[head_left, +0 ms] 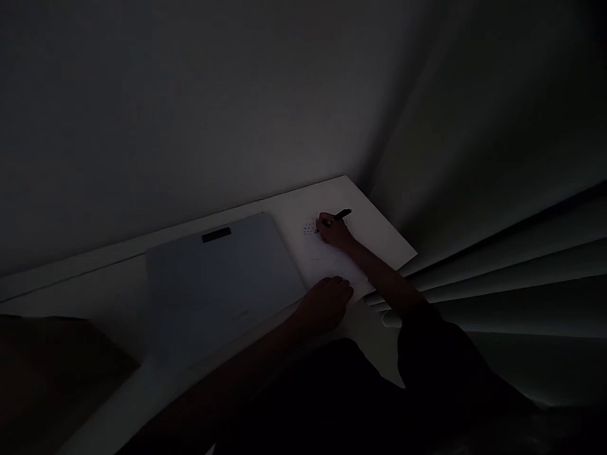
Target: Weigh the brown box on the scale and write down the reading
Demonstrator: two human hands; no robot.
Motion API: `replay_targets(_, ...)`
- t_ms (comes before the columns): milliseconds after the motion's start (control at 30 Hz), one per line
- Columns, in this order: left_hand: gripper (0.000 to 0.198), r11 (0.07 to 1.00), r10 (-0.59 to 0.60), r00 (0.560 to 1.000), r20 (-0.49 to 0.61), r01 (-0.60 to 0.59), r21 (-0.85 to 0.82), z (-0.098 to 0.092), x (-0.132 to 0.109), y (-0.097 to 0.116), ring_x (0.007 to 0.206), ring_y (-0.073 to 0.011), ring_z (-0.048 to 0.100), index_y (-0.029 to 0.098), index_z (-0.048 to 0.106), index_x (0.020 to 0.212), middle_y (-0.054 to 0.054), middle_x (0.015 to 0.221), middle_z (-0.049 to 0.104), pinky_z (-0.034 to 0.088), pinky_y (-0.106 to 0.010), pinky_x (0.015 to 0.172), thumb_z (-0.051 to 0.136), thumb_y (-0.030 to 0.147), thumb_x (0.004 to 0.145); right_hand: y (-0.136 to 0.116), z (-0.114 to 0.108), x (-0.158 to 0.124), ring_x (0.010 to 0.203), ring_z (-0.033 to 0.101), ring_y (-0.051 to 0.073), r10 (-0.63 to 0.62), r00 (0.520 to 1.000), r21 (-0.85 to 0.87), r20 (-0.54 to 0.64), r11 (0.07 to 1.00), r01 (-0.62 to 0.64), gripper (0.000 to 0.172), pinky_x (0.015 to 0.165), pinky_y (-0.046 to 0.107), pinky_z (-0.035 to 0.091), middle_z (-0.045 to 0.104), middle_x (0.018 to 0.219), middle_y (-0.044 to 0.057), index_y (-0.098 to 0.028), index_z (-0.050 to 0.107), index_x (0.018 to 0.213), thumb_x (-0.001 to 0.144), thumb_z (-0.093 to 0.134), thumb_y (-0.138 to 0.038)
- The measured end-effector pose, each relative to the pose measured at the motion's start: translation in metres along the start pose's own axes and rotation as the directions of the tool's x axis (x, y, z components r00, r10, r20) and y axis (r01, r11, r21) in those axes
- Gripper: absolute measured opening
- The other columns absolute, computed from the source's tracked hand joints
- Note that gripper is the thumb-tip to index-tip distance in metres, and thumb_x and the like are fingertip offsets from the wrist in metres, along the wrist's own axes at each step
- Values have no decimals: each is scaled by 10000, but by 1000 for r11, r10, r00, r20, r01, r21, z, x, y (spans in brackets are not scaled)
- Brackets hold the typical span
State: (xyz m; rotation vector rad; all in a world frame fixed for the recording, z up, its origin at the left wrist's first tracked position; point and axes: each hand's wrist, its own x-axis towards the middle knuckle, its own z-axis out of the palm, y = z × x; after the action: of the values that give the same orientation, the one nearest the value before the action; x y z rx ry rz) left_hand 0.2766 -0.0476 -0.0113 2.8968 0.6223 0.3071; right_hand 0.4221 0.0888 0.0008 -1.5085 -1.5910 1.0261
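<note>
The right hand [334, 232] is holding a black pen [343, 214] over a white paper [327, 260], which is lying toward the right end of the desk [384, 237]. The pen is sitting within the curled fingers, so the right hand is the nearer one; from the left hand [327, 304], the pen is lying toward the desk's far edge. Its long axis is slanting across the paper, running roughly with that far edge. The back end is pointing up toward the desk's right edge, while the writing end is facing left, toward rows of small marks [309, 228]. The fingers are hiding the tip, so I cannot tell whether it is touching the paper.

The left hand is resting knuckles up by the desk's near edge, its bent fingers covering part of the paper; in this dimness I cannot tell whether it is gripping anything. A grey board [218, 278] is lying just left of the paper.
</note>
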Motion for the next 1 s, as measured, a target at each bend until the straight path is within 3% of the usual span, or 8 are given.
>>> replay_targets(500,301,1000,-5,1000,2,5,-5,-1,0,1,1135,-250,573,157,578,1185,-102,1257,613,526,-391,931,463,149,907,6,1,1,460,419,55,-16,1000,-11,5,1000,16,299,471,182,334,408,580,-35,-175,352,737,933,403,-396)
replay_targets(600,307,1000,-5,1000,-10,5,-6,-1,0,1,1141,-246,570,161,574,1190,-93,1265,611,523,-381,928,448,146,911,3,-1,-1,485,432,59,-58,998,-39,-23,998,57,325,520,191,352,419,577,-34,-171,346,726,943,406,-407)
replay_targets(667,309,1000,-8,1000,1,8,-7,-2,0,1,1148,-246,566,161,575,1190,-94,1277,606,519,-378,931,459,148,904,-1,-7,-3,569,492,70,-132,988,-154,-80,981,118,364,603,197,382,488,616,-21,-164,398,745,955,417,-461)
replay_targets(733,306,1000,-9,1000,11,9,-12,-2,0,1,1140,-245,567,161,579,1184,-94,1271,608,518,-378,928,469,151,898,-5,-14,-4,690,549,83,-231,969,-339,-83,921,191,386,692,204,398,582,730,-3,-161,486,823,958,433,-519)
replay_targets(867,314,1000,6,1000,1,-6,-27,-3,0,0,1135,-246,563,164,565,1201,-87,1250,614,513,-383,927,458,158,905,-7,-27,-3,1028,579,128,-350,933,-608,77,725,322,327,859,221,406,639,1111,56,-174,591,1121,998,433,-432)
replay_targets(933,313,1000,5,1000,1,-5,-29,-3,0,-1,1142,-250,557,159,561,1203,-89,1250,613,513,-387,926,454,162,908,-6,-29,-2,1132,544,143,-347,926,-697,149,627,347,317,859,225,397,607,1210,71,-187,592,1215,1019,400,-345)
replay_targets(1000,310,1000,7,1000,13,-7,-28,-2,0,-1,1149,-254,554,156,562,1201,-95,1263,606,515,-387,908,445,167,914,-6,-27,-2,1095,548,145,-309,927,-768,214,533,355,324,764,230,381,604,1203,68,-204,595,1240,1026,365,-281)
